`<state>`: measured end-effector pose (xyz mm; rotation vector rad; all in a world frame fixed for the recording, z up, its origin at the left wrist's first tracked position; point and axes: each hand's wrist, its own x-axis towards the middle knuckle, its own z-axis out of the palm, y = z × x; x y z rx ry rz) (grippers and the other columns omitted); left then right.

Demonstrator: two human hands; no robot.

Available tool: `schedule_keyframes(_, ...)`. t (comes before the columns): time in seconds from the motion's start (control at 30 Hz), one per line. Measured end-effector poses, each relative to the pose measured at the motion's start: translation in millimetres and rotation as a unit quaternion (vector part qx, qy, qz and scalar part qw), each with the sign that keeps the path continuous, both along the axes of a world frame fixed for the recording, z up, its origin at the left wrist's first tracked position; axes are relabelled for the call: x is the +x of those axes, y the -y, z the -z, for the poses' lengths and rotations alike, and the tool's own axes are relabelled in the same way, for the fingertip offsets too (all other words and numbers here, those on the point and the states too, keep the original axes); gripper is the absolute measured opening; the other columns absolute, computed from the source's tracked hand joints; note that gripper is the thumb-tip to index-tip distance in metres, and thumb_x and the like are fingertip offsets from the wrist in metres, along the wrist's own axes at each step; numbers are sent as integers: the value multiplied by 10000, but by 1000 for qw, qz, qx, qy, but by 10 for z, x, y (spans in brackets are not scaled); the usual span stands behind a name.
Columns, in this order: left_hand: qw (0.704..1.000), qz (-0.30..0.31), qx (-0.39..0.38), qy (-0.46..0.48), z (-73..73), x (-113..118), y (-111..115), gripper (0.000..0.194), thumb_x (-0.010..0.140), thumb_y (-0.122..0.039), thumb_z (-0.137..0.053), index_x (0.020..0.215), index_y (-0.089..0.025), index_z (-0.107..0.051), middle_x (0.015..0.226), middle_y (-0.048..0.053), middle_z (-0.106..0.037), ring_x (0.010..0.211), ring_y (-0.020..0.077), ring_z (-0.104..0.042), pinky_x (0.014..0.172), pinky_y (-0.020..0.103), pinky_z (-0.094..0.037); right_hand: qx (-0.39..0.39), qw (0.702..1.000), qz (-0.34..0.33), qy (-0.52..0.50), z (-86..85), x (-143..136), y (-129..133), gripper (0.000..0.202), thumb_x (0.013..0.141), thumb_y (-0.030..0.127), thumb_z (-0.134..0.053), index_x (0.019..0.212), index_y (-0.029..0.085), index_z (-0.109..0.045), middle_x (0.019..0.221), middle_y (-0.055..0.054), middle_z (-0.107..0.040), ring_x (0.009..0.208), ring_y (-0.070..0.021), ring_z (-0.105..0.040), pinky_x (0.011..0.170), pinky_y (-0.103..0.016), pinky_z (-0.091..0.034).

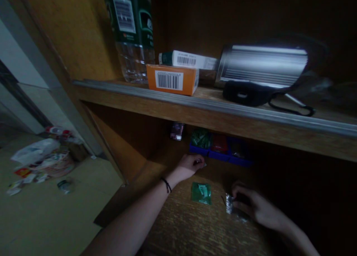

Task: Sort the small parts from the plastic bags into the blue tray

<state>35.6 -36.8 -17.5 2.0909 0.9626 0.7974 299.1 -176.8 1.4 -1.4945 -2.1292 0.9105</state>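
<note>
On the lower shelf, our left hand pinches a small shiny piece; our right hand pinches a silvery packet beside a green packet.

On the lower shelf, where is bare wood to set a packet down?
Bare wood lies in front of the green packet, between the left hand and right hand. The back is crowded by the blue bins; the far right is too dark to judge.
</note>
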Motion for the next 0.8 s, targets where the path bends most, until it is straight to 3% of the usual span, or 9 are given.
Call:
schedule_keyframes(0.13,1000,-12,14,-4,7,-4,-16,161,860,-183,-624,974,-211,-734,998,11,-769,897,165,-705,808,261,-528,-10,996,82,-28,67,73,-25,286,945,490,-529,857,231,-611,828,-15,-666,791,-198,-616,705,-289,-492)
schedule_keyframes(0.3,996,-52,39,65,25,-75,-123,288,838,-74,-574,1049,-215,-710,1012,8,-762,914,155,-717,851,271,-548,43,977,199,-64,88,195,-78,332,861,547,-603,883,223,-674,871,-36,-709,852,-236,-653,751,-320,-508)
schedule_keyframes(0.47,980,-142,89,106,-44,-139,-368,262,880,-102,-590,1098,-218,-676,1061,23,-755,982,173,-717,902,307,-553,63,966,235,-91,86,251,-85,339,832,556,-632,856,224,-695,850,-38,-724,840,-238,-667,749,-324,-511)
schedule_keyframes(0.63,976,-168,119,74,-184,-9,-588,286,874,-73,-602,1125,-194,-669,1076,65,-759,1001,199,-721,904,323,-554,89,955,263,-105,111,320,-85,338,820,554,-640,811,222,-697,816,-40,-725,807,-235,-663,722,-327,-507)
schedule_keyframes(0.8,977,-167,95,91,-233,119,-640,289,856,-37,-597,1099,-176,-669,1048,68,-764,979,195,-724,872,305,-558,91,947,279,-127,89,393,-62,304,798,518,-666,773,216,-694,779,-41,-726,789,-237,-669,726,-334,-501)
